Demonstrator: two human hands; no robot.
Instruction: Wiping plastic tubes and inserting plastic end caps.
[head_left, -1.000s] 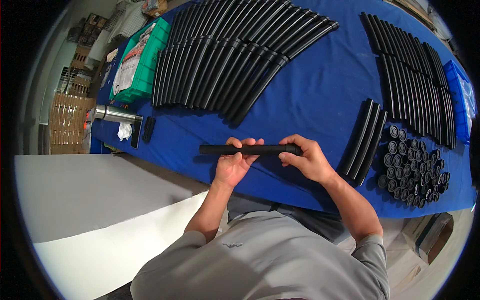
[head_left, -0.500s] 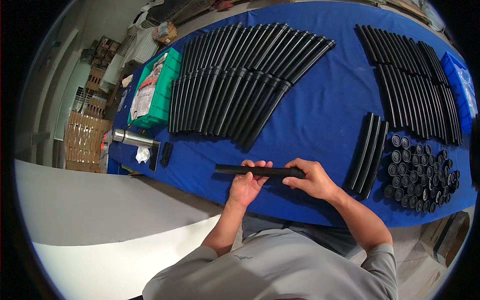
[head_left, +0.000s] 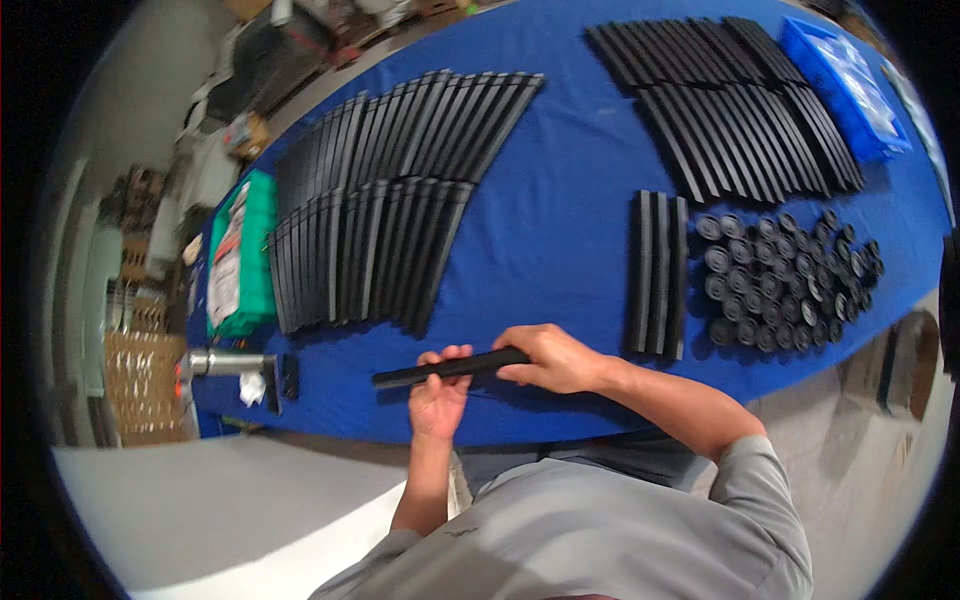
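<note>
A black tube (head_left: 482, 364) lies across both my hands, just above the near part of the blue-covered table. My left hand (head_left: 438, 400), palm up, holds it between thumb and fingers near the thinner left part. The right hand (head_left: 555, 360) is wrapped round the other end, hiding that tip. Near my left fingers the tube steps up to a thicker part, though motion blurs the detail. To the right of my right hand stand three separate black tubes (head_left: 658, 275) side by side. Several round black caps (head_left: 785, 280) are grouped beyond them.
Rows of collared black tubes (head_left: 370, 220) cover the table's left. More black tubes (head_left: 740, 120) lie at the far right, beside a blue bin (head_left: 850, 95). A green crate (head_left: 258, 265), a metal flask (head_left: 232, 364) and white tissue (head_left: 252, 389) sit along the left edge.
The whole view has turned, shifting the table's things in the picture. The held tube now tilts up toward its right end, and its thicker part shows nearer my left hand.
</note>
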